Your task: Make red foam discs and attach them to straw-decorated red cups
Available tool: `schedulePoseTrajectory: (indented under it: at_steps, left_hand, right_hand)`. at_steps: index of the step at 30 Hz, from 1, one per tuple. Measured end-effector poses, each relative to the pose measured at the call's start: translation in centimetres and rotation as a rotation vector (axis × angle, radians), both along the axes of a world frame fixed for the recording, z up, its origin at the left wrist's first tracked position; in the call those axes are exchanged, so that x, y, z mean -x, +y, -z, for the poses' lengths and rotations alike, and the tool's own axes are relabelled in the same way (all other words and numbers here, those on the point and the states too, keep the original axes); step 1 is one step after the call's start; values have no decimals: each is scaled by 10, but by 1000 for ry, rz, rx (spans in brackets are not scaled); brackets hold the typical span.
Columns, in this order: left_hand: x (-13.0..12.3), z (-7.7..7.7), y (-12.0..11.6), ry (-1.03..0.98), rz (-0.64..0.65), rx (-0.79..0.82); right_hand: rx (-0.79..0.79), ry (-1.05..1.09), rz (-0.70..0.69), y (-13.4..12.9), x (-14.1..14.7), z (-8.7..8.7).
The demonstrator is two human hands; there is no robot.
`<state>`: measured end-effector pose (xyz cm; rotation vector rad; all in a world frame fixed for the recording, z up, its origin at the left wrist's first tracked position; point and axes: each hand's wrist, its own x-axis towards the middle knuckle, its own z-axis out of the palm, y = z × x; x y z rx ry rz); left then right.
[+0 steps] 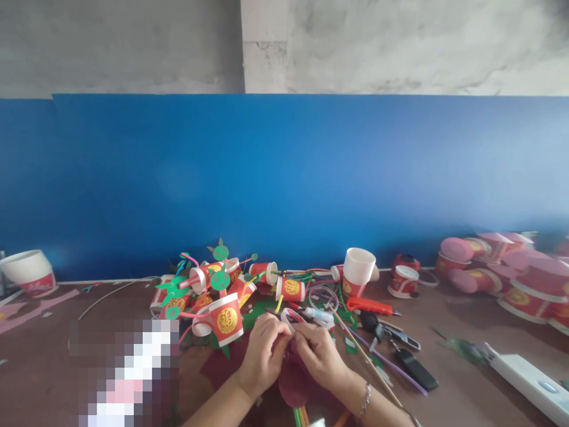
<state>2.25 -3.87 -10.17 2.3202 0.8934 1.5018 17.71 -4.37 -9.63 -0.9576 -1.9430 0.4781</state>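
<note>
My left hand (265,354) and my right hand (319,354) meet at the middle front of the table, fingers pinched together. Between and below them is a dark red rounded paper piece (293,385), its upper part gripped by the fingers. Just beyond the fingertips a white and red curved band (292,317) shows; whether it is held I cannot tell. A white-capped tube (319,316) lies behind my right hand. Left of my left hand, a red paper cup (226,320) with a yellow emblem leans among several similar cups with green paper discs and leaves.
A white cup (358,270) stands at the back. An orange-red cutter (371,306), a black key fob (415,367), a thin stick (364,356) and a white device (528,376) lie to the right. Pink-topped cup models (531,281) crowd the far right. A blue panel (284,184) closes the back.
</note>
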Motion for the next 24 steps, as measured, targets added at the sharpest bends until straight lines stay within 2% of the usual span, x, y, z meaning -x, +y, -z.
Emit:
schedulePoseTrajectory:
  at_steps: [2, 6, 9, 12, 15, 17, 19, 21, 24]
  left_hand:
    - [2, 0, 3, -87, -55, 77]
    - [10, 2, 15, -274, -200, 260]
    - [11, 4, 21, -276, -149, 341]
    - [9, 8, 22, -270, -82, 382]
    - [7, 10, 20, -262, -48, 416]
    - [7, 10, 19, -242, -24, 432]
    - [8, 8, 19, -209, 9, 446]
    - [7, 7, 18, -175, 44, 464]
    - [6, 6, 16, -132, 76, 473]
  right_hand:
    - [-32, -27, 91, 3, -5, 3]
    - [-114, -131, 388, 21, -30, 8]
    - [-170, -280, 539, 36, -49, 10]
    - [-139, -424, 634, 42, -57, 13]
    - [-113, -416, 699, 40, -53, 14]
    - [-147, -321, 635, 35, -46, 12]
    - [-168, -199, 444, 29, -35, 7]
    - [-115, -84, 235, 22, -24, 2]
    - [-16, 52, 122, 14, -11, 0]
